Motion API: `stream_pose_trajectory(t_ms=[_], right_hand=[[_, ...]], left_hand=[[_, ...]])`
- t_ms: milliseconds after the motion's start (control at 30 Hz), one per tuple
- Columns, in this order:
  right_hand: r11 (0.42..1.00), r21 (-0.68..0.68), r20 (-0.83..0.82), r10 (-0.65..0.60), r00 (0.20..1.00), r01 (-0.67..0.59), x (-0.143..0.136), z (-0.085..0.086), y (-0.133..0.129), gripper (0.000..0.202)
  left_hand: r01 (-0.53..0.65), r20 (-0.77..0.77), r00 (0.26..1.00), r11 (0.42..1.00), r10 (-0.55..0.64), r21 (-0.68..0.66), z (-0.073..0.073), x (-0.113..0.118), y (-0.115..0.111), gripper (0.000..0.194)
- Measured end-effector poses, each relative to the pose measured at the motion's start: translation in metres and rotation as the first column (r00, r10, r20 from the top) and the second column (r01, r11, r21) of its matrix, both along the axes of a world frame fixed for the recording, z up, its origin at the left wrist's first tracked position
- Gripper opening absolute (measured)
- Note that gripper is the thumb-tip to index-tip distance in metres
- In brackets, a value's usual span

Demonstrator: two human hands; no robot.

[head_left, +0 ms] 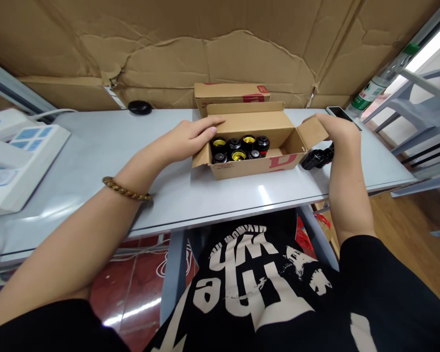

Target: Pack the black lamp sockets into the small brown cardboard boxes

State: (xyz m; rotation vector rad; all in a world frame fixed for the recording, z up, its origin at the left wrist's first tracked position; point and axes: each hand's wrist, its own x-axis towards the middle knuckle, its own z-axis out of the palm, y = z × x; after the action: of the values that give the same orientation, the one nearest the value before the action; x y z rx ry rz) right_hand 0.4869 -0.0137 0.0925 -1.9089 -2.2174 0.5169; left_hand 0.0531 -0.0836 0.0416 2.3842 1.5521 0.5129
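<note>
An open cardboard box point(242, 170) with red print stands on the white table. Black cylindrical pieces point(234, 143) are packed upright in its left part; several show yellow threaded openings. The box's right part shows bare cardboard. My left hand point(190, 139) is at the box's left end, with thumb and forefinger around its back corner. My right hand point(337, 127) is bent at the wrist beside the raised right flap point(311, 132); its fingers are mostly hidden. More black pieces point(317, 157) lie on the table just right of the box, partly behind my right forearm.
A second cardboard box point(231, 92) stands behind the open one. At the back lie a black oval object point(140, 107) and a phone point(342, 117), near a plastic bottle point(374, 88). White devices point(29, 151) with a cable stand at left. A large cardboard sheet point(205, 54) rises behind the table.
</note>
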Motion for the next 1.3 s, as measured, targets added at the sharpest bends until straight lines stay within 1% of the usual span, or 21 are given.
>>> stream_pose_trajectory(t_ms=[33,67,100,133,167,200,233,267,333,433,533,567,600,700,767,900,967,1033,1100,1167,1300], right_hand=[[1.000,-0.023,-0.006,-0.017,1.000,0.017,-0.002,0.001,0.000,0.029],[0.999,-0.030,-0.006,-0.036,0.999,0.036,-0.004,0.002,-0.001,0.019],[0.999,0.005,-0.014,-0.034,0.999,0.034,-0.005,0.004,-0.002,0.006],[0.996,0.091,-0.037,0.003,0.999,0.001,-0.007,0.006,-0.004,0.008],[0.978,0.204,-0.065,0.051,0.997,-0.036,-0.008,0.008,-0.006,0.016],[0.943,0.326,-0.095,0.104,0.990,-0.068,-0.009,0.010,-0.008,0.019],[0.896,0.436,-0.124,0.152,0.981,-0.084,-0.010,0.011,-0.011,0.016],[0.851,0.517,-0.152,0.195,0.969,-0.090,-0.012,0.011,-0.014,0.013],[0.798,0.596,-0.211,0.263,0.941,-0.089,-0.017,0.011,-0.020,0.012],[0.748,0.659,-0.297,0.360,0.884,-0.083,-0.027,0.009,-0.030,0.019],[0.664,0.737,-0.297,0.486,0.822,-0.126,-0.040,0.007,-0.040,0.025],[0.651,0.743,-0.286,0.519,0.806,-0.155,-0.044,0.007,-0.044,0.026],[0.650,0.738,-0.276,0.538,0.796,-0.183,-0.049,0.008,-0.048,0.026],[0.701,0.670,-0.249,0.524,0.814,-0.247,-0.059,0.010,-0.059,0.028],[0.721,0.634,-0.228,0.519,0.824,-0.279,-0.065,0.010,-0.064,0.030],[0.760,0.524,-0.215,0.555,0.804,-0.385,-0.074,0.006,-0.066,0.026],[0.753,0.491,-0.226,0.595,0.771,-0.437,-0.078,0.003,-0.064,0.023],[0.727,0.493,-0.231,0.639,0.734,-0.478,-0.082,0.000,-0.063,0.018],[0.706,0.495,-0.219,0.666,0.713,-0.507,-0.084,-0.002,-0.061,0.013],[0.700,0.490,-0.203,0.671,0.713,-0.520,-0.084,-0.003,-0.061,0.013],[0.723,0.485,-0.192,0.637,0.746,-0.493,-0.084,-0.003,-0.058,0.016]], left_hand=[[-0.003,-0.002,1.000,1.000,0.003,-0.003,0.000,0.000,0.000,0.074],[-0.008,-0.006,1.000,1.000,0.008,-0.009,0.001,0.001,-0.001,0.074],[-0.015,-0.013,1.000,1.000,0.015,-0.015,0.002,0.002,-0.002,0.074],[-0.021,-0.021,1.000,1.000,0.021,-0.021,0.003,0.003,-0.002,0.074],[-0.025,-0.030,0.999,0.999,0.024,-0.025,0.003,0.004,-0.003,0.074],[-0.027,-0.038,0.999,0.999,0.026,-0.026,0.004,0.005,-0.003,0.075],[-0.027,-0.044,0.999,0.999,0.026,-0.025,0.004,0.005,-0.003,0.075],[-0.026,-0.050,0.998,0.999,0.025,-0.023,0.005,0.005,-0.003,0.075],[-0.025,-0.056,0.998,1.000,0.024,-0.019,0.005,0.005,-0.003,0.076],[-0.019,-0.051,0.999,1.000,0.018,-0.021,0.005,0.006,-0.004,0.075],[-0.024,-0.047,0.999,0.999,0.023,-0.034,0.007,0.007,-0.005,0.075],[-0.032,-0.048,0.998,0.999,0.030,-0.042,0.008,0.007,-0.005,0.075],[-0.039,-0.049,0.998,0.998,0.036,-0.050,0.009,0.008,-0.006,0.075],[-0.042,-0.041,0.998,0.997,0.040,-0.062,0.011,0.008,-0.007,0.074],[-0.035,-0.032,0.999,0.998,0.033,-0.058,0.012,0.008,-0.007,0.073],[-0.023,-0.009,1.000,0.999,0.023,-0.046,0.010,0.007,-0.007,0.071],[-0.017,-0.002,1.000,0.999,0.017,-0.038,0.009,0.006,-0.006,0.072],[-0.010,-0.001,1.000,0.999,0.010,-0.031,0.009,0.006,-0.006,0.072],[-0.008,-0.002,1.000,1.000,0.008,-0.028,0.008,0.006,-0.006,0.072],[-0.012,-0.010,1.000,0.999,0.012,-0.029,0.008,0.006,-0.006,0.073],[-0.019,-0.027,0.999,0.999,0.018,-0.028,0.008,0.006,-0.006,0.074]])
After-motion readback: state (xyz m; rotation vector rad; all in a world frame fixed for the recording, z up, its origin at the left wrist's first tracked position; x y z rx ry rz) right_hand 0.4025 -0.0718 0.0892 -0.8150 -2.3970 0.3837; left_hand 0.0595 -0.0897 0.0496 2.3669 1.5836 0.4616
